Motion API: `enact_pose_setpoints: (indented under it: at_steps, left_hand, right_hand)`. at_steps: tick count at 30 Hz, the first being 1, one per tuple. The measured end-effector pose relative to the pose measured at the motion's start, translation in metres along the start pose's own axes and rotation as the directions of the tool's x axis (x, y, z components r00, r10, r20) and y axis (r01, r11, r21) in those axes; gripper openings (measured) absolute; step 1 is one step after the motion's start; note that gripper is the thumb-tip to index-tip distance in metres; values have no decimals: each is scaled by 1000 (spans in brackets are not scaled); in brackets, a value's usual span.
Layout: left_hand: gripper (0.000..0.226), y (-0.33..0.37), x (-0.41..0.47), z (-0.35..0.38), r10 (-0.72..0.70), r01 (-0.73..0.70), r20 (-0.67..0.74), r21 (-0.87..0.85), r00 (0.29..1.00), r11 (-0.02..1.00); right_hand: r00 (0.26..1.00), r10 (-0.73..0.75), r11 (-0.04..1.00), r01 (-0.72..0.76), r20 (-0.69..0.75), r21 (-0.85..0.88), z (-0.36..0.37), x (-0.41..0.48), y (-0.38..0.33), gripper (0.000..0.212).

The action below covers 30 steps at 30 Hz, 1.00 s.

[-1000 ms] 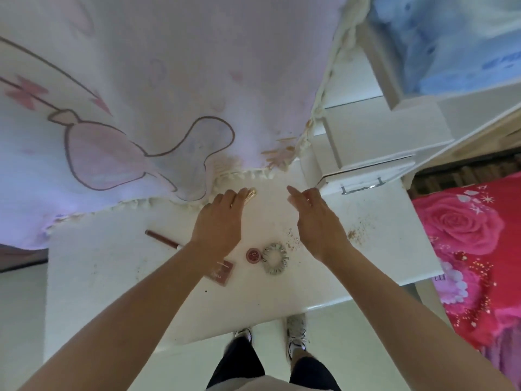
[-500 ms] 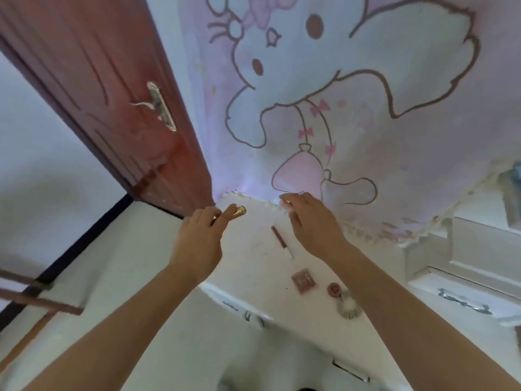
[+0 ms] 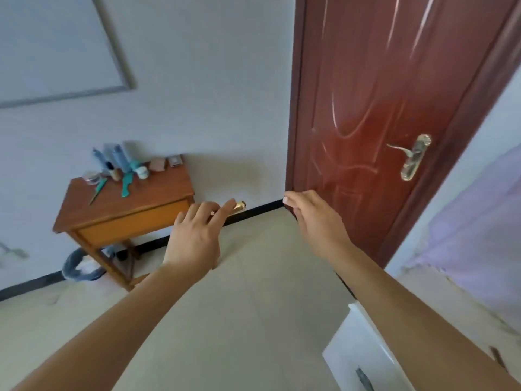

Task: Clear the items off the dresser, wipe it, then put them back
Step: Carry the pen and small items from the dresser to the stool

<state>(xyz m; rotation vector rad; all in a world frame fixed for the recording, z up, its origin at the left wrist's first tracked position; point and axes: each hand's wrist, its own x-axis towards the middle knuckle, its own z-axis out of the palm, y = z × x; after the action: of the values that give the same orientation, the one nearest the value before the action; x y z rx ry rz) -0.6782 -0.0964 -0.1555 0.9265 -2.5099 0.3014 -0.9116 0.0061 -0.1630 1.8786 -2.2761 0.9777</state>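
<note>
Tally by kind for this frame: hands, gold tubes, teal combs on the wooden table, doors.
Hands: 2, left hand, right hand
Gold tube: 1, held in the left hand
Teal combs: 2, wide comb, tail comb
Door: 1
Total: 6

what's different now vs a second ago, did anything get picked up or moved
The left hand has carried the gold tube away from the white dresser toward the wooden table. The view swung left with it, so only a dresser corner shows now, near the red door. Unchanged: the left hand keeps its grip on the tube, and the right hand stays open, holding nothing visible.
</note>
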Motion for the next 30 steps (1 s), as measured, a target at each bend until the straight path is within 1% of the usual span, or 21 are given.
enact_pose_setpoints:
  at_steps: [2, 5, 9, 13, 15, 19, 23, 26, 28, 30]
  left_hand:
    - [88, -52, -5, -2, -67, 67, 18, 37, 998, 997]
    - [91, -112, -11, 4, -141, 138, 38, 81, 989, 987]
    - [92, -171, -6, 21, -277, 269, 70, 100, 958, 958]
    - [91, -225, 18, 46, -329, 316, 93, 137, 940, 939]
    - [90, -254, 39, 62, -349, 332, 102, 149, 932, 931]
    - [81, -310, 97, 94, -358, 341, 87, 162, 930, 926]
    - [79, -367, 149, 116, -382, 357, 118, 187, 917, 915]
    - [75, -411, 169, 124, -446, 417, 112, 211, 888, 884]
    - [75, -438, 176, 130, -471, 445, 104, 204, 876, 872]
    - [75, -469, 182, 139, -502, 480, 110, 176, 858, 859]
  right_hand:
    - [995, -102, 995, 102, 18, 15, 33, 38, -37, 44]
    - [976, -218, 976, 217, 29, 33, 76, 84, -77, 41]
    - [948, -310, 951, 308, 73, 40, 129, 137, -108, 45]
    - [935, -338, 941, 336, 105, 33, 180, 197, -115, 55]
    - [934, -340, 941, 338, 111, 36, 204, 234, -112, 56]
    - [936, -332, 943, 328, 114, 49, 241, 315, -103, 52]
    - [932, -340, 939, 332, 121, 84, 267, 404, -106, 44]
    - [927, -355, 932, 342, 119, 117, 293, 464, -123, 41]
    - [922, -367, 925, 349, 119, 149, 317, 493, -137, 40]
    - [918, -376, 923, 358, 130, 141, 345, 517, -153, 36]
